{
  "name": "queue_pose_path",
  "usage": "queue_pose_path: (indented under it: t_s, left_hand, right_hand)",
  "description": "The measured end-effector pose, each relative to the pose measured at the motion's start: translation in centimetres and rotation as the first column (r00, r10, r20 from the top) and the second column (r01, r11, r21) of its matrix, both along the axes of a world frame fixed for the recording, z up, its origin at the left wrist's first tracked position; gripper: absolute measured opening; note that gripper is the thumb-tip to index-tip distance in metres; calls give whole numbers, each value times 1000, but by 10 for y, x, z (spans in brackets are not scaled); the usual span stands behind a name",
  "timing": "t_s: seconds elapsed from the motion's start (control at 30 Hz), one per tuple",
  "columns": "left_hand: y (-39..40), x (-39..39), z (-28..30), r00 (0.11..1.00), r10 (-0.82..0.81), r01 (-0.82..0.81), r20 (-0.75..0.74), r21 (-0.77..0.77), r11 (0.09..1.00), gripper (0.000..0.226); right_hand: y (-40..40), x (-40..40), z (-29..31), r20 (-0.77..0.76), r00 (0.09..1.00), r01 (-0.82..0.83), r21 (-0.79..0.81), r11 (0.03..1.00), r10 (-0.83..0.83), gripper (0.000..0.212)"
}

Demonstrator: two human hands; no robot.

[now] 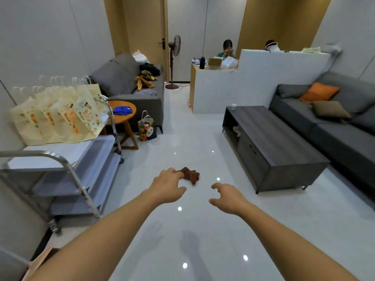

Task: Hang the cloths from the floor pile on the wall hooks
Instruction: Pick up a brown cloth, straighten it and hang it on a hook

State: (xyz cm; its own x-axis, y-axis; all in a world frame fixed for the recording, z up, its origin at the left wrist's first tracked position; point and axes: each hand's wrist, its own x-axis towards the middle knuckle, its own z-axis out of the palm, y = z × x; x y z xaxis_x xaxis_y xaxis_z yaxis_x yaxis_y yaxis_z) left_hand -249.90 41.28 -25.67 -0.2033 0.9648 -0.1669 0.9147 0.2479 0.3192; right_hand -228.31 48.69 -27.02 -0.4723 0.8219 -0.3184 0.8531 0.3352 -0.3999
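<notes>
A crumpled brown cloth [191,176] lies on the glossy white floor [194,224] in the middle of the room. Both my arms stretch forward above the floor, and their shadows fall nearer to me. My left hand [168,186] hangs with loosely curled fingers and holds nothing; its fingertips overlap the cloth's left edge in the view. My right hand [227,197] is to the right of the cloth and apart from it, fingers relaxed, with nothing in it. No wall hooks are in view.
A steel trolley [60,175] with several paper bags [58,116] stands on the left. Behind it are a round wooden table [123,116] and a grey sofa [129,86]. A dark coffee table [272,142] and another sofa [328,126] line the right. A person sits behind the white counter [233,88].
</notes>
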Motion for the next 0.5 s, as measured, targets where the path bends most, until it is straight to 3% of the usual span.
queue_pose_path:
  t_s: [0.2, 0.5]
  left_hand:
    - [63, -24, -45, 999, -18, 21, 33, -82, 996, 58]
    - [195, -69, -100, 997, 51, -41, 50, -193, 980, 57]
  right_hand:
    - [55, -8, -48, 17, 998, 66, -118, 991, -65, 62]
    - [212, -47, -100, -51, 991, 111, -187, 976, -123, 60]
